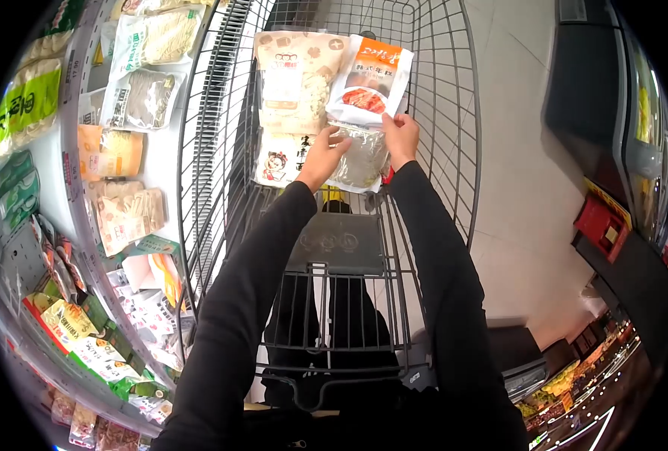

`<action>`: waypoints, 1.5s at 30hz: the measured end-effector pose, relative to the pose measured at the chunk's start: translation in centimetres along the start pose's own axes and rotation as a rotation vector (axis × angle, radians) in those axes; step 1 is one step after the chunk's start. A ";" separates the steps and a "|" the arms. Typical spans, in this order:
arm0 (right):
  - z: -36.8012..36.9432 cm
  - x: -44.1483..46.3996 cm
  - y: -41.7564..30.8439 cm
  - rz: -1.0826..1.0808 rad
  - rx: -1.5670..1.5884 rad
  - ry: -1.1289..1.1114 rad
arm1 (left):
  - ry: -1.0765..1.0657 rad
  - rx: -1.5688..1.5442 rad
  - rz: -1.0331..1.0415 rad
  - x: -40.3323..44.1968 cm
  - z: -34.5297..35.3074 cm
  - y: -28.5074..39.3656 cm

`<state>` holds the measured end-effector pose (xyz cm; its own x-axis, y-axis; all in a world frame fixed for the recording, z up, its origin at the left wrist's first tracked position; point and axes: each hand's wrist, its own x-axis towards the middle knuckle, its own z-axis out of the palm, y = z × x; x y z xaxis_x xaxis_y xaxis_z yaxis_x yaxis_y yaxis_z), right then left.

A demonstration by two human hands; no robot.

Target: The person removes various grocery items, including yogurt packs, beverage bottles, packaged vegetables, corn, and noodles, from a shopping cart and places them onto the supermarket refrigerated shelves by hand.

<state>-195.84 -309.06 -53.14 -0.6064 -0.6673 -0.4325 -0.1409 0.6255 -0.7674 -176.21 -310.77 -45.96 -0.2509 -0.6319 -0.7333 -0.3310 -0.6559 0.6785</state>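
Observation:
Several food packages lie in the wire shopping cart (454, 128). My right hand (402, 140) pinches the lower edge of a white and orange pouch (369, 75) with a red dish pictured on it. My left hand (324, 158) rests at the left edge of a clear packet (362, 161) below that pouch, its fingers bent and apart; whether it grips anything is unclear. To the left is a large beige bag (293, 79), above a white bag with a cartoon figure (276, 161).
Refrigerated shelves (75, 113) with packaged noodles (142, 98) stand along the left of the cart. The cart's folded seat panel (336, 243) and rear bars lie below my hands. On the right are pale floor tiles (514, 203) and a dark display case (586, 83).

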 end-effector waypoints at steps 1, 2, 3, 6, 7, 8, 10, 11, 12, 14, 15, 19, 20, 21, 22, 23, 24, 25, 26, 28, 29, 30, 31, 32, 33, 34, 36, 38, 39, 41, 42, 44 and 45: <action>0.1 -0.4 0.3 0.003 0.002 -0.007 | -0.001 -0.059 -0.041 -0.9 0.0 0.2; 0.0 -0.9 -0.2 0.038 0.096 -0.004 | 0.007 -0.058 -0.040 -1.6 -0.2 0.2; -0.2 -1.4 -1.3 0.068 0.191 -0.001 | -0.004 -0.081 -0.056 -2.1 -0.5 0.3; -2.1 -4.4 -4.5 0.116 0.272 -0.062 | 0.000 -0.157 -0.071 -3.4 -2.0 -0.2; -2.5 -5.2 -4.5 0.050 0.219 -0.074 | 0.008 -0.152 -0.089 -3.8 -2.6 -0.5; -2.8 -5.7 -3.7 -0.018 0.164 -0.086 | 0.016 -0.149 -0.106 -4.5 -3.2 -0.4; -4.0 -8.3 -4.7 -0.023 0.337 -0.128 | 0.055 -0.180 -0.088 -6.8 -4.1 0.9; -4.7 -9.8 -5.0 -0.046 0.342 -0.102 | 0.086 -0.178 -0.104 -7.8 -4.5 1.4; -6.3 -12.0 -8.2 0.053 0.372 -0.132 | 0.120 -0.179 -0.120 -8.8 -5.0 1.9; -8.2 -14.6 -9.2 0.153 0.480 -0.215 | 0.142 -0.198 -0.130 -10.7 -5.4 2.5; -9.1 -16.3 -10.3 0.139 0.419 -0.172 | 0.154 -0.195 -0.126 -11.9 -5.4 2.9; -13.8 -22.7 -16.4 0.235 0.520 -0.284 | 0.231 -0.234 -0.208 -14.8 -5.5 3.7; -14.7 -23.9 -17.0 0.178 0.562 -0.314 | 0.250 -0.311 -0.234 -16.0 -5.6 4.4; -15.5 -25.1 -17.9 0.142 0.554 -0.336 | 0.196 -0.412 -0.272 -17.9 -5.9 6.3; -16.2 -26.3 -18.8 0.111 0.546 -0.355 | 0.208 -0.428 -0.256 -18.8 -6.2 6.6; -16.9 -27.0 -19.5 0.095 0.540 -0.371 | 0.136 -0.585 -0.148 -19.9 -6.6 7.3; -17.4 -27.7 -20.3 0.067 0.557 -0.425 | 0.060 -0.736 -0.035 -21.0 -7.0 8.0; -17.7 -28.0 -21.1 0.040 0.575 -0.479 | 0.051 -0.847 0.076 -22.2 -7.1 8.8; -17.6 -28.2 -22.2 0.022 0.573 -0.494 | 0.059 -0.854 0.096 -23.5 -7.6 10.1; -17.6 -28.9 -24.1 -0.085 0.577 -0.593 | 0.277 -0.819 0.209 -26.1 -8.5 11.9; -17.5 -28.7 -24.6 -0.137 0.548 -0.675 | 0.337 -0.810 0.247 -27.6 -9.1 12.7; -17.4 -28.9 -24.9 -0.149 0.548 -0.687 | 0.372 -0.837 0.303 -29.2 -9.6 13.5; -17.1 -29.4 -26.0 -0.168 0.530 -0.703 | 0.409 -0.827 0.331 -30.7 -10.2 14.1; -16.6 -29.8 -27.0 -0.190 0.512 -0.723 | 0.449 -0.817 0.360 -32.1 -10.8 14.6; -16.1 -30.5 -28.0 -0.202 0.539 -0.751 | 0.472 -0.821 0.409 -33.4 -11.3 14.9; -15.6 -31.2 -29.1 -0.213 0.538 -0.763 | 0.499 -0.821 0.449 -34.6 -11.9 15.3; -14.8 -33.2 -32.3 -0.219 0.519 -0.793 | 0.528 -0.862 0.494 -36.9 -13.1 15.9; -13.8 -34.1 -33.4 -0.236 0.522 -0.847 | 0.561 -0.823 0.538 -39.1 -14.4 16.2; -13.2 -34.7 -34.4 -0.274 0.470 -0.871 | 0.582 -0.776 0.566 -40.5 -15.2 16.3; -11.7 -35.8 -35.8 -0.336 0.393 -0.923 | 0.635 -0.731 0.617 -43.0 -16.4 16.3; -11.2 -36.4 -36.6 -0.367 0.372 -0.950 | 0.645 -0.726 0.652 -44.0 -17.2 16.2; -9.8 -38.2 -38.2 -0.400 0.358 -1.003 | 0.638 -0.784 0.722 -46.6 -18.7 15.9; -8.8 -39.0 -38.8 -0.410 0.347 -1.046 | 0.656 -0.774 0.750 -47.6 -19.7 15.1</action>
<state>-173.59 -303.72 -2.28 0.3951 -0.9014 -0.1769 0.1427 0.2505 -0.9576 -151.38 -298.70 0.03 0.4254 -0.8929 -0.1479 0.3711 0.0231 0.9283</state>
